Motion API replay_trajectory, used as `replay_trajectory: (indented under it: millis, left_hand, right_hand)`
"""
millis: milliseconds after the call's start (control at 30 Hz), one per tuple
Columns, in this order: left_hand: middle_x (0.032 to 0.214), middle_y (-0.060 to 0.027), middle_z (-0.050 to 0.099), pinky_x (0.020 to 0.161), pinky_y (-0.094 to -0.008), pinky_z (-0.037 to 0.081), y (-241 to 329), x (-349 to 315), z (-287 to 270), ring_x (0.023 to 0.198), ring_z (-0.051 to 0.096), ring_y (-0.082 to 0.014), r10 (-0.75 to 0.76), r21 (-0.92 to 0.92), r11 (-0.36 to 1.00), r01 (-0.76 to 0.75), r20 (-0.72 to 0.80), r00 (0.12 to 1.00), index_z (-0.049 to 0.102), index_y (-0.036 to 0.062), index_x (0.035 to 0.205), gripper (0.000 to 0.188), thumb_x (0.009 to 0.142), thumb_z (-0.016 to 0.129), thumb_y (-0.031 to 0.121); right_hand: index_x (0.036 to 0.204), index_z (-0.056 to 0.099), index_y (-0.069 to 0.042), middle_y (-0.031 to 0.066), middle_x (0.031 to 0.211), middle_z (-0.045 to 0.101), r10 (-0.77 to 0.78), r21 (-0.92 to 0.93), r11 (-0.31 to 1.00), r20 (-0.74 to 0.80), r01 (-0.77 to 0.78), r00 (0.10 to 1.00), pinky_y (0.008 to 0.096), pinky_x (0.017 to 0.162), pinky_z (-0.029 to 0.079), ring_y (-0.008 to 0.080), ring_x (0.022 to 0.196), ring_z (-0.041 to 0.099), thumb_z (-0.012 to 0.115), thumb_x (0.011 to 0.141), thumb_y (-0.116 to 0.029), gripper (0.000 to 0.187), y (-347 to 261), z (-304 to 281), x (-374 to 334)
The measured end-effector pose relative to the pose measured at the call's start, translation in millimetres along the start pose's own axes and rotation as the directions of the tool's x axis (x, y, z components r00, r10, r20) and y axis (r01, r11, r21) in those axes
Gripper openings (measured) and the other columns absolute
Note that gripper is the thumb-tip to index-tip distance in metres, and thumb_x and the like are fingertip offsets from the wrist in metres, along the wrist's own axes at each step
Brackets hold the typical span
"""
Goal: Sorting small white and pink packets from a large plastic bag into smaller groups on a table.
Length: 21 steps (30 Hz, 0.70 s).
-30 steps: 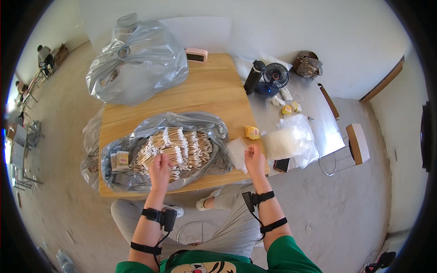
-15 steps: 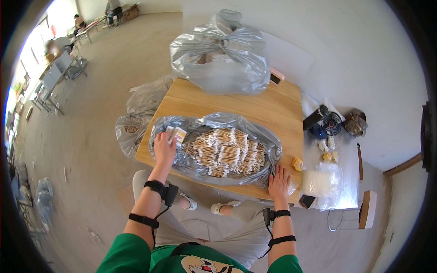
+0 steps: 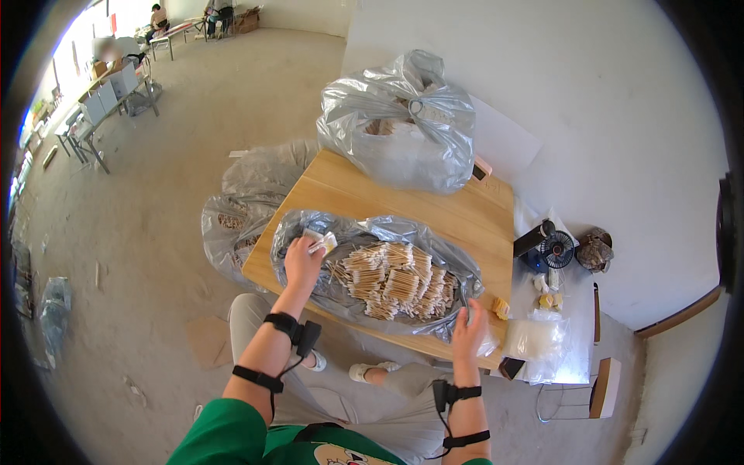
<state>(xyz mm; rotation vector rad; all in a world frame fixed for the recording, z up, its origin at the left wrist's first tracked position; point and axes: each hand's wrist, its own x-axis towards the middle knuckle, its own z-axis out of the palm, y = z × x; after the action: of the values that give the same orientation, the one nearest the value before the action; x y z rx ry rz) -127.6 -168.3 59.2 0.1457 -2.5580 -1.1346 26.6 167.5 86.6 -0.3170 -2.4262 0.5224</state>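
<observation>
A heap of cotton swabs (image 3: 399, 279) with wooden sticks lies in an opened grey plastic bag (image 3: 372, 316) on the wooden table. At the bag's left end my left hand (image 3: 302, 263) is closed on a small white and yellow packet (image 3: 328, 242), held tilted between thumb and fingers. Another pale packet (image 3: 311, 235) shows just behind it. My right hand (image 3: 468, 332) is at the bag's right end, its fingers bent around a fold of the grey plastic; the fingertips partly hide that fold.
A large tied silvery bag (image 3: 403, 147) stands at the table's far end. Clear bags of swabs (image 3: 229, 225) sit left of the table (image 3: 349, 182). Rightward are a yellow bundle (image 3: 501, 308), a small black fan (image 3: 557, 249) and clear plastic packaging (image 3: 535, 341). People work at far-left tables.
My left hand has picked up and tilted the packet. My right hand, flat on the table before, has risen and bent its fingers at the bag's edge. The whole view has shifted.
</observation>
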Motion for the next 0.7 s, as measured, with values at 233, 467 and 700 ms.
replay_trajectory:
  millis: [233,467,700]
  left_hand:
    - [0.079,-0.0086,0.062,0.063,-0.0288,0.047,61.0,-59.0,-20.0,0.071,0.058,-0.0125,0.097,-0.446,0.879,0.167,0.511,0.854,0.063,0.0030,0.087,0.029,0.074,0.072,0.028]
    - [0.076,-0.0037,0.059,0.055,-0.0249,0.048,53.4,-99.0,-1.7,0.066,0.057,-0.0095,0.148,-0.666,0.579,0.471,0.653,0.742,0.056,-0.0001,0.090,0.024,0.087,0.061,0.023]
    - [0.069,-0.0015,0.059,0.053,-0.0226,0.046,69.1,-104.3,-10.6,0.060,0.055,-0.0089,0.182,-0.540,0.677,0.501,0.782,0.596,0.055,0.0042,0.082,0.025,0.092,0.050,0.027]
  right_hand:
    - [0.110,0.052,0.001,0.0134,0.099,0.058,-0.030,0.698,0.677,0.342,-0.233,0.939,0.0291,0.073,0.045,0.0187,0.091,0.056,0.059,0.085,-0.012,0.028,-113.8,40.2,-5.8]
    - [0.108,0.051,0.001,0.0058,0.086,0.060,0.183,0.738,0.413,0.507,-0.534,0.842,0.0229,0.052,0.046,0.0096,0.066,0.056,0.060,0.085,-0.011,0.027,-113.4,43.7,-15.5]
    - [0.106,0.051,-0.001,0.0037,0.089,0.058,0.226,0.728,0.417,0.497,-0.544,0.838,0.0207,0.053,0.044,0.0076,0.071,0.053,0.057,0.087,-0.013,0.023,-110.2,25.6,-14.3]
